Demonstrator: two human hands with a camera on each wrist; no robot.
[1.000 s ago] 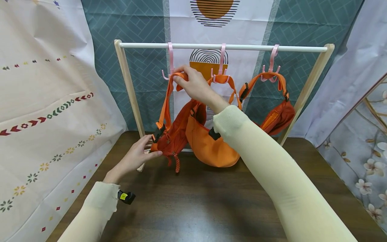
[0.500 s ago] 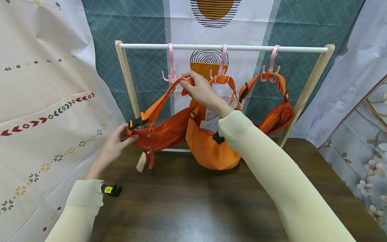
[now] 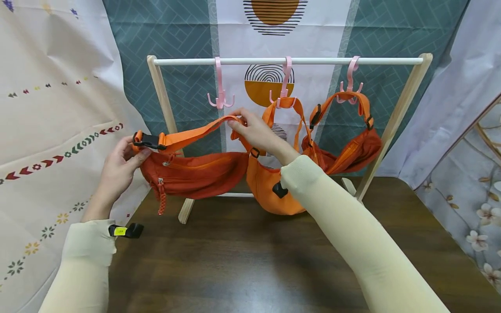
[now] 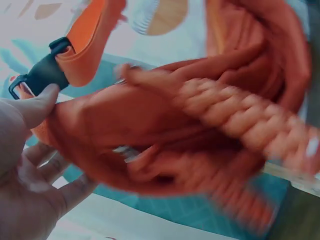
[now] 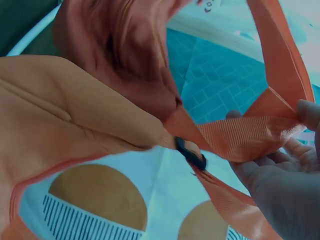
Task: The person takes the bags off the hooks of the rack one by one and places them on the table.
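Surface (image 3: 242,256) below: red bag (image 3: 195,174) now level, clear of 11-o'clock hook (image 3: 220,98); left hand (image 3: 114,174) pinches its end (image 3: 148,168), right hand (image 3: 258,134) its strap (image 3: 195,135).

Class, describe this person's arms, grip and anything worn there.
The left sleeve and right sleeve are long, plain and pale yellow, ending in cuffs. A black device by the left wrist carries a yellow label, its print too small to read; a black piece shows by the right. The left grip and right grip are ungloved.
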